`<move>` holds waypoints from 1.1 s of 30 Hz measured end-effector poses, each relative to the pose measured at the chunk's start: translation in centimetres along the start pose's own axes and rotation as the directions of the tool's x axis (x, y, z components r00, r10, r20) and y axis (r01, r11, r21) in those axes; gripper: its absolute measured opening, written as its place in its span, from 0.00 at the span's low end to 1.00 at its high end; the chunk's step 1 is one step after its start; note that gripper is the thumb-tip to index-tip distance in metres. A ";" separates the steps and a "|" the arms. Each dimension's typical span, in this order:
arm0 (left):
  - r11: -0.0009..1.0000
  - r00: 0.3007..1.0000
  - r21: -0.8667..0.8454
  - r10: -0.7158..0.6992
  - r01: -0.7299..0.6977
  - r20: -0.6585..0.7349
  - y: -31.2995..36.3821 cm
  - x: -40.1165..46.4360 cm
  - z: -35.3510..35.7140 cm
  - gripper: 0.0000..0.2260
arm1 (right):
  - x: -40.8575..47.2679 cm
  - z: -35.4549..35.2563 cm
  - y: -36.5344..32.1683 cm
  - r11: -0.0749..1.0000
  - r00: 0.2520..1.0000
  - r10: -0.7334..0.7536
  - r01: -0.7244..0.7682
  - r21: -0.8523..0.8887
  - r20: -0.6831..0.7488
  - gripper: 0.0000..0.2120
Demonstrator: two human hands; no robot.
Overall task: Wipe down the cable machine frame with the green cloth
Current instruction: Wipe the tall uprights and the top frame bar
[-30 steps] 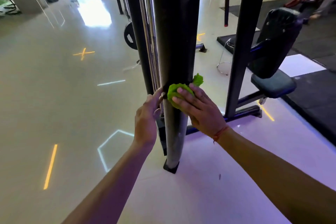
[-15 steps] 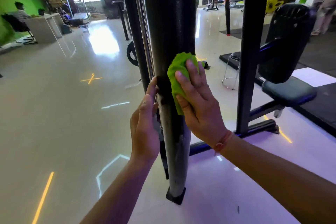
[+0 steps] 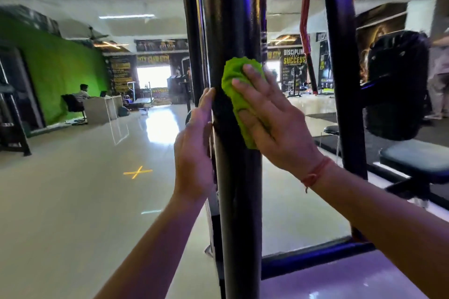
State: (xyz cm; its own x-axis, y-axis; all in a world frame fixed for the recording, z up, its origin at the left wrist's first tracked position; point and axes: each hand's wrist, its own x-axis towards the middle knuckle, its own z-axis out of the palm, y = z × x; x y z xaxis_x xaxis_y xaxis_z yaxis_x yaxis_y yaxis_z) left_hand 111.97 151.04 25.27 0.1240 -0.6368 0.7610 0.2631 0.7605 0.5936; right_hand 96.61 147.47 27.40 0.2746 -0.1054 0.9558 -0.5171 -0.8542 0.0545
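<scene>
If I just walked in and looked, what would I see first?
Most likely the bright green cloth, pressed flat against the thick black post in the middle by the right hand. The left hand rests on the post's other side with its fingers straight. Far off on the left glows a big green wall.

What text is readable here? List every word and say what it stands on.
"DISCIPLIN", cut off by a post, then "SUCCESS": the right poster.
"CITY CLUB GYM", blurred and only a likely reading: the banner over the bright doorway.
Yellow lines on the left board: too blurred to read.
Cloth, frame: no text.
</scene>
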 end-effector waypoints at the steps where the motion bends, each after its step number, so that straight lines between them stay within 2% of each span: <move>1: 1.000 1.000 -0.022 -0.010 0.010 -0.009 -0.4 -0.5 0.0 0.22 | 0.5 -0.2 0.1 1.000 1.000 0.009 -0.009 0.003 -0.027 0.21; 3: 1.000 0.999 -0.011 -0.009 0.008 -0.038 -0.9 -1.3 0.0 0.25 | 0.5 0.1 -0.1 0.997 0.997 0.067 -0.065 0.033 -0.049 0.22; 5: 0.999 0.999 0.044 -0.013 0.016 -0.049 -1.1 -2.2 0.0 0.27 | -1.8 0.7 -0.6 0.996 0.996 0.086 -0.086 0.020 0.018 0.23; 8: 0.989 0.999 0.145 -0.022 0.027 -0.036 -1.4 -3.5 -0.3 0.20 | -5.9 0.7 -0.5 0.994 0.978 -0.047 0.066 -0.085 0.201 0.22; 10: 0.996 0.997 0.081 -0.039 0.044 -0.061 -1.6 -4.4 -0.4 0.18 | -4.9 -0.1 0.3 0.982 0.973 -0.110 0.137 -0.128 0.203 0.21; 13: 0.996 0.991 0.007 -0.086 0.087 -0.104 -2.1 -6.0 -0.7 0.17 | -3.1 -0.1 0.0 0.991 0.987 -0.027 0.048 -0.127 0.157 0.23; 14: 0.994 0.988 -0.015 -0.105 0.104 -0.117 -2.5 -6.7 -0.9 0.17 | -4.0 0.3 -0.2 0.989 0.985 -0.038 0.061 -0.132 0.171 0.24; 17: 0.986 0.979 -0.014 -0.164 0.164 -0.117 -3.8 -8.4 -2.2 0.20 | -9.0 1.7 -0.4 0.956 0.942 -0.160 0.223 -0.191 0.296 0.23; 19: 0.980 0.973 -0.021 -0.198 0.197 -0.121 -4.5 -9.5 -2.6 0.22 | -9.8 1.4 0.2 0.911 0.921 -0.233 0.319 -0.260 0.312 0.22; 23: 0.966 0.946 -0.044 -0.260 0.256 -0.193 -6.0 -12.0 -3.4 0.20 | -9.9 1.8 0.0 0.917 0.964 -0.159 0.224 -0.331 0.211 0.21; 26: 0.942 0.922 -0.041 -0.333 0.332 -0.195 -7.1 -13.9 -4.1 0.18 | -14.2 3.0 -0.7 0.862 0.892 -0.242 0.378 -0.337 0.381 0.22; 28: 0.923 0.900 -0.072 -0.385 0.379 -0.202 -7.8 -14.8 -4.4 0.20 | -14.5 2.6 -0.1 0.812 0.851 -0.303 0.466 -0.352 0.428 0.22; 31: 0.900 0.877 -0.141 -0.433 0.412 -0.205 -9.1 -16.2 -4.8 0.24 | -13.7 2.8 0.0 0.847 0.913 -0.238 0.362 -0.389 0.333 0.21; 33: 0.884 0.860 -0.178 -0.464 0.433 -0.211 -9.8 -17.0 -5.2 0.24 | -16.0 3.8 -0.5 0.857 0.902 -0.219 0.360 -0.369 0.372 0.21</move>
State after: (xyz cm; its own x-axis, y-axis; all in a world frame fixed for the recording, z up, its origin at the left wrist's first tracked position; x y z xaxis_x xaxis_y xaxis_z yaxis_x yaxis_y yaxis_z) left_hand 112.26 153.79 5.14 0.1865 -0.9274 0.3243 0.4568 0.3741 0.8071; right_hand 95.56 147.69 11.02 0.6622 -0.0973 0.7430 -0.6433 -0.5824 0.4970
